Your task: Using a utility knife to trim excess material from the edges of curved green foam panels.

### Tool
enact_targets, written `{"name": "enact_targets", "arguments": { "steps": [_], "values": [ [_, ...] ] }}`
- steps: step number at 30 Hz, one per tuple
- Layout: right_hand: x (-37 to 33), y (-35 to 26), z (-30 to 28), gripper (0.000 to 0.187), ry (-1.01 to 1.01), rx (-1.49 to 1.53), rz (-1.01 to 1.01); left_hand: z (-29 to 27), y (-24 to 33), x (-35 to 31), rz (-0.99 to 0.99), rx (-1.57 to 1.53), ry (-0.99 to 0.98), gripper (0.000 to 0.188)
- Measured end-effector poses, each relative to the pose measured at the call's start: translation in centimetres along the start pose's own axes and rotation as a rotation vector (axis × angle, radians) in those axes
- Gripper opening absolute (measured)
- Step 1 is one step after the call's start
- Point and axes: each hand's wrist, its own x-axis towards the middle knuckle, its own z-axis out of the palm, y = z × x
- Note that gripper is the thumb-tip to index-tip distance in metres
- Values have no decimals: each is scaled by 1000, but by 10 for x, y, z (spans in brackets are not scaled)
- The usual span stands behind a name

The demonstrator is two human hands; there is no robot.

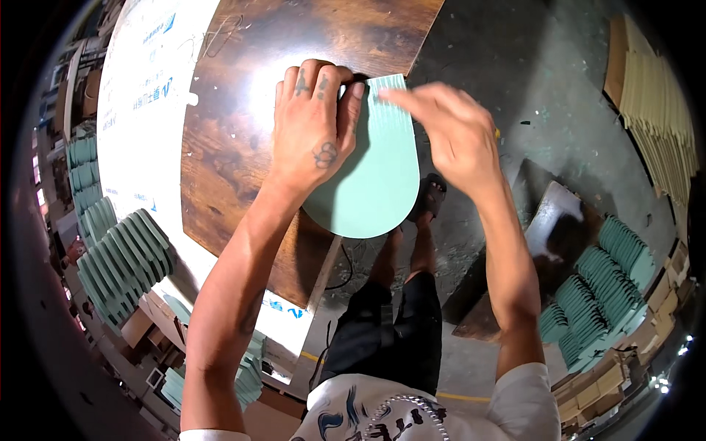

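Panel point(376, 173), long axis fore-and-aft, rounded end nearest, holds of left grip point(315, 117) and right grip point(462, 140) unclear

The shirt point(526, 400) is white with dark squiggles, and shiny round beads point(423, 401) hang over it. The shorts point(360, 349) are black. Inky drawings mark the left hand point(312, 128).

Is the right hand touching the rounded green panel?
Cannot tell: in the head view, the blurred right hand overlaps a corner of the green panel, so neither contact nor gap shows plainly.
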Motion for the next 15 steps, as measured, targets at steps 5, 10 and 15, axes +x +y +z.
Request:
{"name": "enact_targets", "arguments": {
  "steps": [5,10,15],
  "values": [
    [-44,-21,-22,55,-149,96,53,-2,-1,1,5,2,0,16],
    [4,6,-4,56,-27,-14,55,2,1,2,15,-22,18,16],
    [-59,-29,-9,56,-46,-12,1,0,-4,-3,2,-12,24,15]
  ]
}}
